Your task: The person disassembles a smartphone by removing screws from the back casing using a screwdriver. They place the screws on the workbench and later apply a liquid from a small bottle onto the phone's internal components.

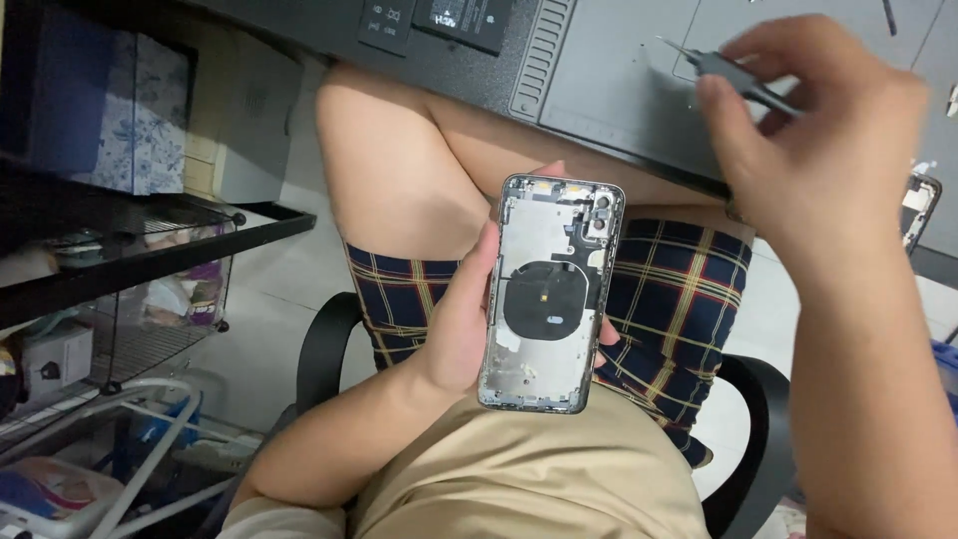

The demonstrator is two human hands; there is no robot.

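Holding: left hand [454, 329] is gripping grey metal phone housing [551, 294], long axis pointing toward dark desk [619, 80].
Pinching: right hand [818, 130] is gripping slim grey tweezers [733, 80] above desk.

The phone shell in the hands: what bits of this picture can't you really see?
- Phone housing, head view: its underside is hidden by the left hand.
- Tweezers: rear end covered by the right hand; tips too thin to judge.
- Second phone frame: mostly behind the right wrist.
- Battery: cut off by the top edge.

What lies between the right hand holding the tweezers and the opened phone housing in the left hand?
In the head view, only the dark mat's edge and the person's bare knee lie between the right hand and the phone housing.
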